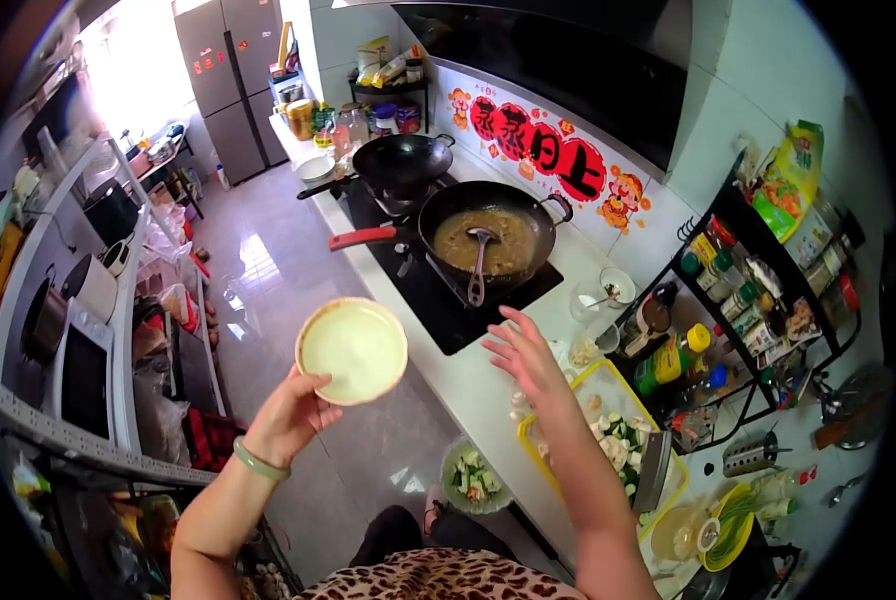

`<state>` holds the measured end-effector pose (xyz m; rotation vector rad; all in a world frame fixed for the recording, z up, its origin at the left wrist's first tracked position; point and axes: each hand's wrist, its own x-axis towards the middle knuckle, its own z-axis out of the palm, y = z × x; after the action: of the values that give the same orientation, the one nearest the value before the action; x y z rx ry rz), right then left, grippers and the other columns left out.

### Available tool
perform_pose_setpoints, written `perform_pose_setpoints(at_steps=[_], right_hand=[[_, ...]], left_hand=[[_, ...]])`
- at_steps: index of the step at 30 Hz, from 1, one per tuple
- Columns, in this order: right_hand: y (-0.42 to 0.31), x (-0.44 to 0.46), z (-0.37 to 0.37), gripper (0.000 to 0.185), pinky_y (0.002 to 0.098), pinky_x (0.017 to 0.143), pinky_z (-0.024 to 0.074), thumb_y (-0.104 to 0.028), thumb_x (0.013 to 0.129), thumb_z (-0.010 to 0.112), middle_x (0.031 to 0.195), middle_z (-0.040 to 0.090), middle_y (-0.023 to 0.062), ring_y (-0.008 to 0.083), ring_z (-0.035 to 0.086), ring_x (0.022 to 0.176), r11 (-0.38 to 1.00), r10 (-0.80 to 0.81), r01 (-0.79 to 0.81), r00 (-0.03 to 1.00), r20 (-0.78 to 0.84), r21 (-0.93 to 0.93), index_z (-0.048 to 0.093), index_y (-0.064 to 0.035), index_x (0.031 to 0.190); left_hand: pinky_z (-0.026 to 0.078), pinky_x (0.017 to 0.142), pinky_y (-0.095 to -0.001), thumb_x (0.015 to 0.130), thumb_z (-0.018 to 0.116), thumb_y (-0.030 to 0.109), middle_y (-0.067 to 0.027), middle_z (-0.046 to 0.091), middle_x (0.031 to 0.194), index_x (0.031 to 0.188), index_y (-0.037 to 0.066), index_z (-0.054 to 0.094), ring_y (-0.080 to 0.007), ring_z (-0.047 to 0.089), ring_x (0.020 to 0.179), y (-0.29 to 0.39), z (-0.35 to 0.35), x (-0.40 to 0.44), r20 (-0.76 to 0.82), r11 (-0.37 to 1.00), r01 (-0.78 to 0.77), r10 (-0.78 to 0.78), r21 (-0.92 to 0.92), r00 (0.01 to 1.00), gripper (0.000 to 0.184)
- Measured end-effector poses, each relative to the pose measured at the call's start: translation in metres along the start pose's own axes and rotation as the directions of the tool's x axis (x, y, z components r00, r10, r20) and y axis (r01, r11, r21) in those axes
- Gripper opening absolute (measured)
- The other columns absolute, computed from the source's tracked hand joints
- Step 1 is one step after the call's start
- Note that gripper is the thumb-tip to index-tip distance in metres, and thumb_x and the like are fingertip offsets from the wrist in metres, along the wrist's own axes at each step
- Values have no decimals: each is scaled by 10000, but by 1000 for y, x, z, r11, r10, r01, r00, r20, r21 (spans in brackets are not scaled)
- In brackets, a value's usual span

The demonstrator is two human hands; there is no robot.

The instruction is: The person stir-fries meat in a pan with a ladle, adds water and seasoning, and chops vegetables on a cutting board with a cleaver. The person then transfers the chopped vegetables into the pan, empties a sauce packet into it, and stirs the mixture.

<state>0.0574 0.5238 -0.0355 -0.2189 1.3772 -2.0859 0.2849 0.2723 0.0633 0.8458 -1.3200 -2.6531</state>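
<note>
- Pale bowl (352, 350), in the head view, is in the left hand (303, 408), above the floor (368, 465) and beside the counter (438, 378).
- Left thumb lies over its rim and the fingers are below, so this hand pinches 1 side only. If the bowl carries liquid, which I cannot tell, a small turn of the wrist could tip it.
- Right hand (526, 360) is spread and holds nothing; it gives the bowl no support, so a slip could drop it on the floor.
- Red handle (363, 237) of the front wok (545, 240) reaches past the counter edge; a sleeve or bowl could, I think, knock it and splash the brown food (513, 235).
- Ladle (478, 262) leans on the wok's rim; a bump could make it slide.
- Knife (653, 470) lies at the yellow-rimmed tray (623, 383), near the right forearm; a careless backward move could touch it.
</note>
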Motion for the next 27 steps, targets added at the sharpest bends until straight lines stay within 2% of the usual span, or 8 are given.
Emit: perform_pose_setpoints(at_steps=[5, 6, 11, 17, 21, 24, 25, 27], right_hand=[[9, 90, 36, 415, 285, 683, 479, -233, 932, 497, 985, 595, 36, 192, 635, 884, 994, 48, -35, 992, -121, 105, 368, -189, 1325], [7, 93, 42, 364, 254, 624, 475, -189, 929, 480, 841, 589, 11, 143, 616, 766, 995, 47, -32, 985, -169, 90, 428, -157, 1287], [0, 77, 30, 264, 223, 527, 449, -114, 908, 447, 741, 549, 1, 74, 483, 549, 999, -49, 43, 938, -344, -26, 559, -63, 1141], [-11, 33, 35, 239, 220, 528, 410, -102, 924, 441, 708, 518, -4, 71, 446, 527, 1000, -4, 12, 899, -437, 16, 558, -68, 1129], [-7, 22, 51, 234, 222, 529, 404, -89, 926, 438, 704, 512, -2, 69, 436, 531, 999, -42, 28, 869, -494, -36, 549, -54, 1128], [-2, 17, 58, 222, 216, 530, 397, -71, 948, 407, 707, 505, 2, 67, 436, 555, 997, -72, 44, 868, -492, -68, 538, -45, 1125], [0, 17, 60, 221, 218, 530, 394, -65, 948, 407, 703, 502, 4, 69, 432, 558, 995, -84, 43, 865, -494, -94, 538, -41, 1123], [2, 16, 61, 219, 220, 529, 390, -60, 947, 406, 698, 499, 7, 71, 428, 561, 993, -92, 39, 861, -501, -115, 539, -36, 1121]], left_hand=[[542, 634, -289, 834, 603, 137, -35, 605, 920, 1163, 132, 483, -138, 619, 758, 61, 7, 99, 89, 990, -49, 38, 132, 995, 350], [542, 634, -289, 834, 603, 137, -35, 605, 920, 1163, 132, 483, -138, 619, 758, 73, 11, 119, 105, 989, -33, 17, 145, 994, 350], [505, 608, -244, 824, 598, 172, -3, 573, 854, 1143, 164, 485, -103, 578, 711, 122, 43, 209, 92, 915, 3, -44, 404, 995, 339], [460, 559, -207, 786, 621, 251, 22, 540, 762, 1217, 170, 448, -73, 537, 620, 150, 74, 311, 164, 701, -36, -116, 712, 980, 471], [383, 376, -168, 766, 642, 218, 8, 520, 733, 1243, 113, 446, -51, 461, 491, 158, 87, 370, 261, 594, -173, -64, 785, 963, 526], [500, 557, -280, 688, 678, 248, -71, 577, 834, 1246, 76, 474, -186, 596, 694, 160, 104, 388, 434, 254, -450, 121, 856, 893, 619], [500, 557, -280, 688, 678, 248, -71, 577, 834, 1246, 76, 474, -186, 596, 694, 158, 106, 391, 438, 253, -451, 108, 856, 892, 619], [500, 741, -371, 645, 684, 251, -147, 574, 975, 1263, 95, 472, -313, 594, 904, 152, 115, 390, 742, -389, -636, 265, 667, 616, 672]])
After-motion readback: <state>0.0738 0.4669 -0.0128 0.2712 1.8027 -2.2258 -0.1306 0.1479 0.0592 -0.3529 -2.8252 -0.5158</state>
